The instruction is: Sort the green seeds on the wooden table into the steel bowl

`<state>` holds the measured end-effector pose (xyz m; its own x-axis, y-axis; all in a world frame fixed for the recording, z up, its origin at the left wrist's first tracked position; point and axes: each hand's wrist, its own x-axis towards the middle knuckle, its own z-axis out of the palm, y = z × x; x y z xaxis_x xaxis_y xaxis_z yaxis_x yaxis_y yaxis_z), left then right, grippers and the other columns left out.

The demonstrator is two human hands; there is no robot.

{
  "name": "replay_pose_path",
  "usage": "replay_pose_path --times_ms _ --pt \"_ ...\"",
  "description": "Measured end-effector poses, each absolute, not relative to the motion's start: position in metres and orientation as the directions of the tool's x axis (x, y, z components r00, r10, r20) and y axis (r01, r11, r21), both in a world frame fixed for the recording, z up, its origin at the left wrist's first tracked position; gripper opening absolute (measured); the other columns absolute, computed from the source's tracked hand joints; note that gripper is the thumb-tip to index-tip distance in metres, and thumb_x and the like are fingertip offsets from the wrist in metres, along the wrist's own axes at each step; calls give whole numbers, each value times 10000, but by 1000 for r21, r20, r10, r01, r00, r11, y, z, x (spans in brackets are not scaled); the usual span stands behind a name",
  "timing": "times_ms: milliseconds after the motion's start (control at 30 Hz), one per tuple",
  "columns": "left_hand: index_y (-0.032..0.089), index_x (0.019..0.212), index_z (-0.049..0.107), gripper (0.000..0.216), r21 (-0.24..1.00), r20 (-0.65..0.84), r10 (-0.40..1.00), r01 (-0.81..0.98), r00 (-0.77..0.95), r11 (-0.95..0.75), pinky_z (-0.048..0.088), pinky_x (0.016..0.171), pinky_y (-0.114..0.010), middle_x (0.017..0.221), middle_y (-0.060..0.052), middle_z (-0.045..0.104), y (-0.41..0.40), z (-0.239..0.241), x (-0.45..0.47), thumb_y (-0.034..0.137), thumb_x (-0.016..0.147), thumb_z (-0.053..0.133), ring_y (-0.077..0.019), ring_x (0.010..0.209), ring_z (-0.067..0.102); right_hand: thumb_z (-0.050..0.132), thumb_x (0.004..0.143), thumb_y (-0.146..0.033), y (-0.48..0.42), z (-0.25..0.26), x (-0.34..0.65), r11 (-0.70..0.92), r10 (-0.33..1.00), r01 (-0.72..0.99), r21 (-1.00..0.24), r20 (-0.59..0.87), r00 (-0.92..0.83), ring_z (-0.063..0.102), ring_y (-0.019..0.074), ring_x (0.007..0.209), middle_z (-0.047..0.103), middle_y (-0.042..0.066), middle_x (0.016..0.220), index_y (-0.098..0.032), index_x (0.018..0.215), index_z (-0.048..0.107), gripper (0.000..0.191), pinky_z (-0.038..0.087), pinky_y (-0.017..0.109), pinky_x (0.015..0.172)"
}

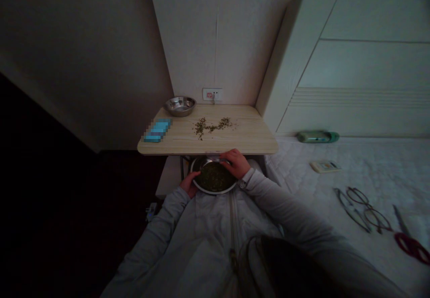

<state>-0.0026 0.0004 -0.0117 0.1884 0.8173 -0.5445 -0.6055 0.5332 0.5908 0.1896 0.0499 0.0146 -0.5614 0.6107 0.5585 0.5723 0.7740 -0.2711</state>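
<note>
A wide round bowl [215,181] with a pale rim rests on my lap, just below the table's front edge. It holds a dark green, crumbly, herb-like material. My left hand [190,184] grips the bowl's left rim, thumb over the edge. Over the far right side of the bowl is my right hand [236,163], its fingers bent and closed. A shiny, curved metallic edge [208,160] shows beside those fingers; whether they hold it is unclear. On the wooden tabletop [247,141] lie scattered green-brown bits [211,128].
A steel bowl [180,106] stands at the table's back left, near a pixelated blue item [157,130]. On the bed [298,172] to the right are a green bottle [317,136], a small pale device [325,166], glasses [369,210] and red-handled scissors [411,246]. A wall socket [212,94] is behind the table.
</note>
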Motion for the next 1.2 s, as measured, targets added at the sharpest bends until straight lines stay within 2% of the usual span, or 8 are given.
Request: replay_pose_path --times_ms 133,367,667,1067,1200 --pt "105 756 586 169 598 -543 822 -608 172 523 400 821 -302 719 -69 655 0 -12 -2 139 630 479 -214 914 529 438 741 -301 50 15 189 772 614 574 -273 556 -561 478 154 819 589 47 879 -177 875 540 209 365 319 755" --pt "111 859 572 250 581 -548 813 -610 197 540 408 809 -318 766 -65 653 0 -13 -3 145 630 479 -216 909 532 445 737 -305 50 13 190 769 616 580 -271 559 -556 479 158 818 588 47 891 -183 870 543 206 368 326 753" --pt "113 738 595 162 599 -513 833 -607 209 522 390 831 -308 764 -81 651 1 -17 -4 158 612 502 -224 939 513 450 734 -298 48 15 189 766 617 582 -272 566 -547 489 154 802 593 45 881 -185 861 542 194 373 322 746" --pt "111 856 576 247 577 -525 828 -633 195 515 398 823 -321 750 -59 655 2 -16 -3 134 633 472 -208 895 540 447 736 -304 48 12 188 765 617 576 -287 584 -528 496 149 818 594 49 893 -183 860 540 197 366 323 754" --pt "115 825 586 226 572 -520 828 -635 209 519 402 816 -320 743 -60 656 1 -16 -3 134 628 476 -210 883 546 449 735 -301 48 13 188 762 619 581 -286 584 -525 499 150 815 595 48 892 -182 859 542 196 365 324 755"
